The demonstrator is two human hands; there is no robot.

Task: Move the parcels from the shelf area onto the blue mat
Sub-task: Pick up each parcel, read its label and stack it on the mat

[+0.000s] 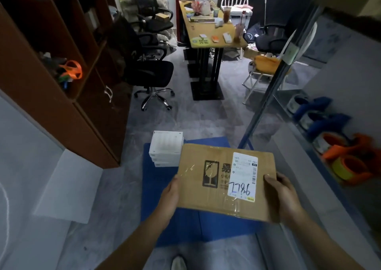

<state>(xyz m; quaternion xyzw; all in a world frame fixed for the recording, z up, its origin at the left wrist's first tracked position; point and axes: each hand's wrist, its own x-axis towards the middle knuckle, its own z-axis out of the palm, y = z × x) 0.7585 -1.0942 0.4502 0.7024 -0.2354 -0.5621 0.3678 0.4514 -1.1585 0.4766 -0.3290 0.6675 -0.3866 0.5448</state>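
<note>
Left hand [170, 195] and right hand [282, 191], fingers [270, 179] curled on opposite sides, are steadying the cardboard parcel [216, 179] level above the right edge of the blue mat [152, 179].

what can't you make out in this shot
Head view only.
Fingers of left hand and right hand: hidden under the cardboard parcel.
Blue mat middle: covered by the parcel.
Label small print: blurred.
Stack of white boxes: near corner behind the parcel.
</note>
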